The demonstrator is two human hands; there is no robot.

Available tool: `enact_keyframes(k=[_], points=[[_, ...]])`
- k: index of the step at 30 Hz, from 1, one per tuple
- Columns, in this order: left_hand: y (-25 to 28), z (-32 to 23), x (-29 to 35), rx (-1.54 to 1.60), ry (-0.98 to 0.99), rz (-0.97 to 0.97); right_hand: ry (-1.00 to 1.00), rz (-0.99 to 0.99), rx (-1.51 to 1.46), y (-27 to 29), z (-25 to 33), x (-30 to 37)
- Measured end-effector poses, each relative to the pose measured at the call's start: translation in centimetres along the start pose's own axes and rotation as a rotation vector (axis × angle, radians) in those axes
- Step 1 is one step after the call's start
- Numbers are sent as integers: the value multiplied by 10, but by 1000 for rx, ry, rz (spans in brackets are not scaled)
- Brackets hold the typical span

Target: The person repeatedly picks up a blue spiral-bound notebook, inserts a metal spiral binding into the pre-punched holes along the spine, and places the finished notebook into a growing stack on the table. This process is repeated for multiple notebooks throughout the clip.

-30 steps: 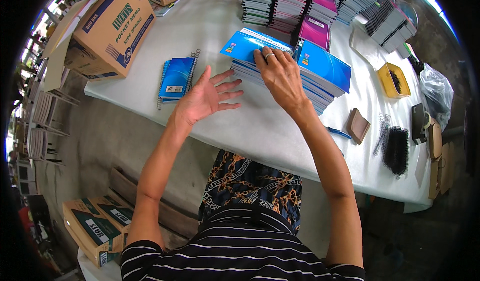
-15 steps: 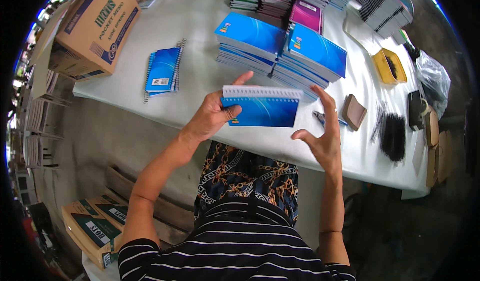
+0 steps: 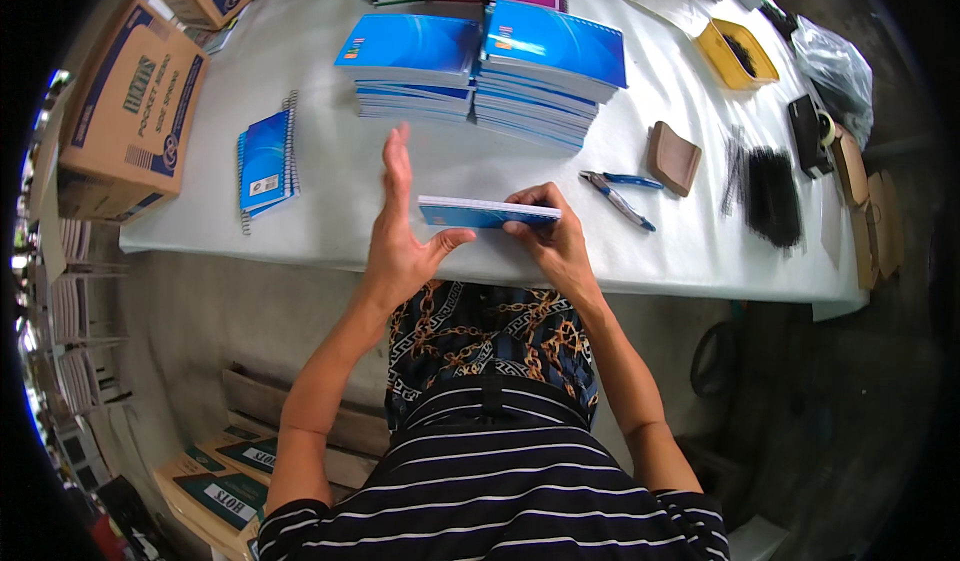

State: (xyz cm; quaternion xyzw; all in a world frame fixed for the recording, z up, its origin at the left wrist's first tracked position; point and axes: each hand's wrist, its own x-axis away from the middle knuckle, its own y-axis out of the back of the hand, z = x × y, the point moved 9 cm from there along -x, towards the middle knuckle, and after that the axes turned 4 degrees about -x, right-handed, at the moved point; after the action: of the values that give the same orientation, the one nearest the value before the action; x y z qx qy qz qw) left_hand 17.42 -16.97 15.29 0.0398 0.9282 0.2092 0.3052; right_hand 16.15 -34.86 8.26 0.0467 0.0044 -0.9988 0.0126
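Observation:
A small blue notebook [image 3: 470, 216], its white page edges facing up, is tilted above the near side of the table. My right hand [image 3: 550, 236] pinches its right end between thumb and fingers. Beside the left end, my left hand [image 3: 405, 236] is open, fingers stretched upward and thumb out by the notebook's lower edge. No spiral wire shows on this notebook. Just beyond are two stacks of blue notebooks, a left one [image 3: 410, 46] and a right one [image 3: 555, 46]. To the left lie a few blue notebooks with black wire spirals [image 3: 265, 161].
Blue-handled pliers [image 3: 620, 196], a brown curved block [image 3: 673, 158] and a bundle of black wire coils [image 3: 773, 196] lie at right. Behind them are a yellow tub [image 3: 740, 56], a tape dispenser [image 3: 808, 136] and a plastic bag [image 3: 835, 66]. A cardboard box [image 3: 135, 111] stands left.
The notebook has passed from my left hand's grip to my right hand's and is tipped more edge-on. My left hand has opened. The view has shifted, so table things appear further left and higher.

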Motion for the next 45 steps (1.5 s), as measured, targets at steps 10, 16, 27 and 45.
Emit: enact_keyframes(k=[10, 16, 27, 45], points=[[-76, -43, -17, -677, -346, 424, 236, -59, 148, 152, 58, -31], [-80, -47, -19, -609, -338, 423, -85, -692, 1565, 350, 45, -75], [-80, -38, -18, -692, -306, 443, 192, -670, 1425, 343, 83, -77], [-80, -39, -21, -700, -319, 436, 212, 111, 435, 46, 73, -9]])
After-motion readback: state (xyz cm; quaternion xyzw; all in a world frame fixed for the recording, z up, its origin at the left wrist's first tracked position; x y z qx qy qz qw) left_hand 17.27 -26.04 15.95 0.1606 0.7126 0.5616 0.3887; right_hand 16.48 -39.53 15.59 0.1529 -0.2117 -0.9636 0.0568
